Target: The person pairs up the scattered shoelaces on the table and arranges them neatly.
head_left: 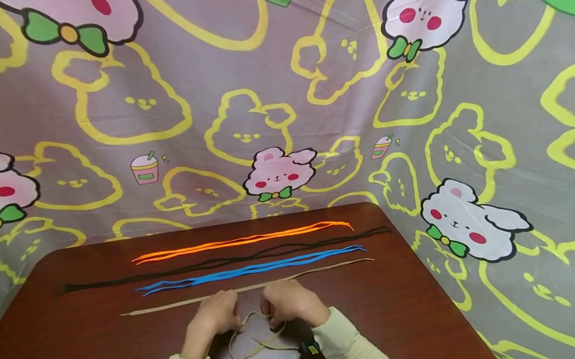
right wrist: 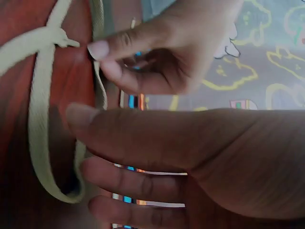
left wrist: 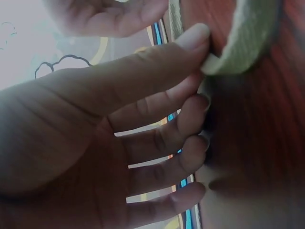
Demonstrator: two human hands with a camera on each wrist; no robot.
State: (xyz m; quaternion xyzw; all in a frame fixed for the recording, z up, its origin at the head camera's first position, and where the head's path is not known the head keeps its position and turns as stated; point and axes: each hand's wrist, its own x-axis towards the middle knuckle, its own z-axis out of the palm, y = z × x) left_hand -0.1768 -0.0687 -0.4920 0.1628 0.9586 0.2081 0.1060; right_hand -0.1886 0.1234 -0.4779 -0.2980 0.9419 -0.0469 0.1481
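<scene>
A flat beige shoelace [head_left: 232,348] lies in a loose loop on the table in front of the person, with a crossing inside the loop. My left hand [head_left: 220,312] pinches this lace between thumb and index finger at the loop's far left side. Its other fingers are bent, their tips down near the tabletop. Close by on the right, my right hand [head_left: 292,301] holds the same lace, which passes behind the thumb [right wrist: 83,117] and comes out below it in the right wrist view. One tip of the lace [right wrist: 71,43] pokes out at the crossing.
Beyond the hands, a straight beige lace [head_left: 171,305], a blue pair of laces [head_left: 253,269], dark laces [head_left: 174,274] and an orange pair [head_left: 242,241] lie across the brown table [head_left: 404,304]. Patterned cloth [head_left: 201,69] hangs behind and at the right.
</scene>
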